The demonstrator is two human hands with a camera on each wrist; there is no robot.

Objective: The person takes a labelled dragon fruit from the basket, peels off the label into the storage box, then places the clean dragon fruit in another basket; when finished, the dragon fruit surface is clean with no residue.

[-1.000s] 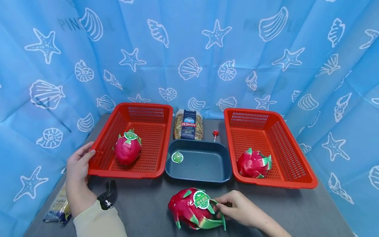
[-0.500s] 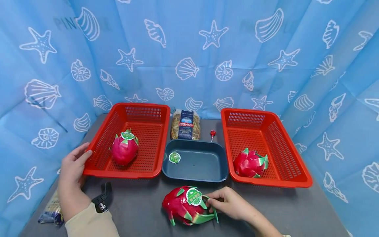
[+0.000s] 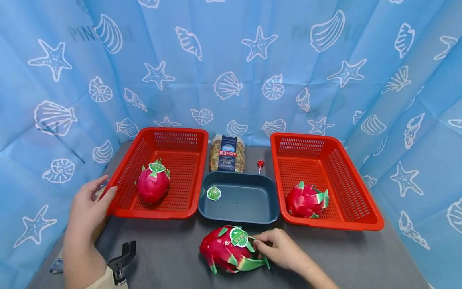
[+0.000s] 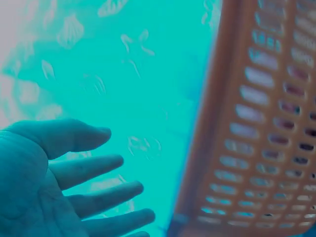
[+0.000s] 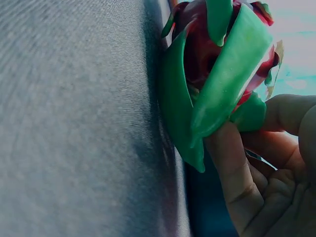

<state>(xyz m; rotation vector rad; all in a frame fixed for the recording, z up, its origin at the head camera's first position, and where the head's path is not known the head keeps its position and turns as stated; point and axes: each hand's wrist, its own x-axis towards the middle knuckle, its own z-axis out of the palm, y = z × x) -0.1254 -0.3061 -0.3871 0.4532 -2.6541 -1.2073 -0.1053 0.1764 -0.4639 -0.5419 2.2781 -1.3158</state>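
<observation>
A red dragon fruit with green leaf tips and a round sticker lies on the table in front of the blue tray. My right hand pinches one of its green leaves between thumb and fingers; the right wrist view shows that hand on the leaf. My left hand is beside the left corner of the left red basket. In the left wrist view the left hand has its fingers spread, apart from the basket wall.
One dragon fruit lies in the left basket, another in the right red basket. A pasta bag and a lollipop lie behind the tray. A round sticker is on the tray. A patterned curtain stands behind.
My left hand has come off the left basket's rim, its fingers parting from it. My right hand keeps its pinch on the leaf, and the fruit's pose is little changed.
</observation>
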